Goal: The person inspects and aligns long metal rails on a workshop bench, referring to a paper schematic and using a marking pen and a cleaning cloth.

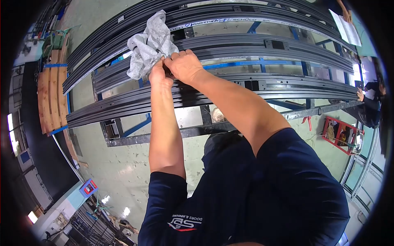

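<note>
A crumpled grey-white cloth [148,47] with dark smudges lies over the long dark metal profiles [230,51]. My left hand [160,75] is at the cloth's lower right edge, its fingers closed on the fabric. Pressed up against it, my right hand [184,65] is closed too, with curled fingers near the cloth's edge. What sits between its fingertips is hidden. Both hands are above the profiles in the nearer rows, where one dark profile [180,95] passes below my wrists.
A blue and grey metal frame [141,139] carries the profiles. Wooden boards [52,96] stand at the left end. On the right are a red tool carrier [340,133] and another person's hand [360,94] at the profile ends. A paper sheet [344,28] is at upper right.
</note>
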